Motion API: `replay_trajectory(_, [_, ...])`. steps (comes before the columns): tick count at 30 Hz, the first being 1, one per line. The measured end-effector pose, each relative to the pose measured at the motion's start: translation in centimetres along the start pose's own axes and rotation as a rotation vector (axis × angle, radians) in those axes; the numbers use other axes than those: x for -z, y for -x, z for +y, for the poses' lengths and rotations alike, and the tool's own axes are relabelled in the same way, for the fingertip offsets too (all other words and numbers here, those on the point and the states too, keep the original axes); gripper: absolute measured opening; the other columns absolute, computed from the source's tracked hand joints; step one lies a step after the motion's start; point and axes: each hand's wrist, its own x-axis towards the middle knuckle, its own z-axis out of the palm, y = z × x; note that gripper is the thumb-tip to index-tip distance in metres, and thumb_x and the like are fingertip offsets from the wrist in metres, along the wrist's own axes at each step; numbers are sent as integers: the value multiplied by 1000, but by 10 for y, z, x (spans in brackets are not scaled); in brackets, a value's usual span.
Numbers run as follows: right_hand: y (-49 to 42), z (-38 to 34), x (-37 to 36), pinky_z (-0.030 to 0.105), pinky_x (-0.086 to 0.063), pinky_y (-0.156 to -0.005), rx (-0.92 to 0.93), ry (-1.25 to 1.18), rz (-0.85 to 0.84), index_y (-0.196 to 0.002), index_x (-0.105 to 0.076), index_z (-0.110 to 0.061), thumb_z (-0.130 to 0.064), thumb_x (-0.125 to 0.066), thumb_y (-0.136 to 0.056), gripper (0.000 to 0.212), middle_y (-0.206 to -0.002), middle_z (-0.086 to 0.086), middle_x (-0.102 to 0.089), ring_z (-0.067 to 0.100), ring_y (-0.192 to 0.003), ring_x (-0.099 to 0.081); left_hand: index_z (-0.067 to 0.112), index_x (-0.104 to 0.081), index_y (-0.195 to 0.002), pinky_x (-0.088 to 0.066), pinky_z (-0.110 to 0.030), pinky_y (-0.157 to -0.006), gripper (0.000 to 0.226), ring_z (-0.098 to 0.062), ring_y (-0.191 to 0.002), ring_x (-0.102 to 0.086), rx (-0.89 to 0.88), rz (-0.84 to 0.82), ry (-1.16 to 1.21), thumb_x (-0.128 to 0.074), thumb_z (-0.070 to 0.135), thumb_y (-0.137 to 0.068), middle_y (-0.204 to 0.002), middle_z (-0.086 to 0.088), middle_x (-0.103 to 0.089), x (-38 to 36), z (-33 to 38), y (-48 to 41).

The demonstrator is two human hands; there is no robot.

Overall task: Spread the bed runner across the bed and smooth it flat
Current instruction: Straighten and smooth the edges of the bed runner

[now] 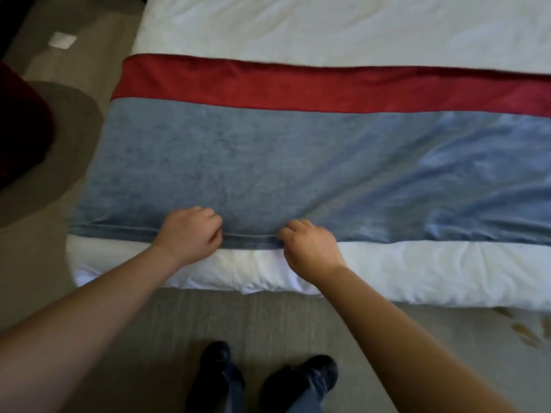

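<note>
The bed runner (268, 162) lies crosswise over the white bed (328, 22), close to the bed's near edge, with a strip of white bedding showing between its near hem and that edge. Most of the runner is blue-grey; a red band (298, 84) runs along its side farther up the bed, and beyond that the bed is bare white cover. Toward the bed's left side the runner lies fairly flat and hangs a little over the bed's left edge; toward the bed's right side its blue-grey cloth is creased into long slanting folds. Both hands are at the runner's near hem, near the bed's left end and close to each other but apart. The left hand (190, 231) has its fingers curled down onto the seam and grips the cloth there. The right hand (310, 248) is likewise curled, pinching the hem between thumb and fingers. Both bare forearms reach in over the bed's near edge. On the carpeted floor (268, 317) below that edge stand the person's black shoes (310, 371). Off the bed's left side is a dark red seat (21, 123), and farther along the same side a small white sheet (62, 40) lies on the floor.
</note>
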Motion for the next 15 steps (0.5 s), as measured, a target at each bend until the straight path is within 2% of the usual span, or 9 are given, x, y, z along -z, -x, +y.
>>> replay_trajectory(2, [3, 28, 6, 31, -35, -58, -82, -50, -25, -94, -64, -12, -11, -52, -81, 17, -97, 7, -60, 29, -93, -57, 12, -56, -59, -45, -31, -45, 32, -30, -56, -61, 48, -2, -21, -35, 32, -75, -60, -9, -58, 8, 5, -17])
replay_trajectory(4, [1, 52, 15, 33, -40, -63, -139, -74, -30, -98, -63, -13, -13, -49, -85, 19, -104, 6, -58, 29, -99, -55, 11, -57, -64, -47, -33, -48, 28, -32, -61, -63, 99, -31, -55, -42, 30, -79, -65, -11, -61, 18, 7, -36])
replay_trajectory(7, [-15, 74, 26, 35, -45, -69, -175, -60, -46, -100, -63, -13, -18, -52, -86, 19, -107, 6, -57, 29, -103, -55, 9, -59, -70, -48, -36, -53, 15, -34, -67, -64, 199, -54, -70, -61, 21, -81, -72, -14, -63, 31, 1, -64])
replay_trajectory(12, [-65, 80, 38, 35, -47, -74, -185, -64, -32, -107, -64, -16, -12, -49, -86, 27, -109, 5, -57, 28, -105, -54, 11, -60, -79, -38, -31, -54, 15, -33, -74, -62, 271, -23, -100, -55, 24, -85, -80, -9, -63, 32, -32, -102])
replay_trajectory(15, [-105, 75, 43, 33, -43, -68, -148, -25, 17, -107, -64, -15, -9, -49, -84, 28, -107, 5, -57, 28, -104, -54, 11, -58, -80, -36, -31, -54, 14, -34, -77, -62, 268, -6, -78, -56, 24, -85, -81, -10, -63, 27, -59, -123])
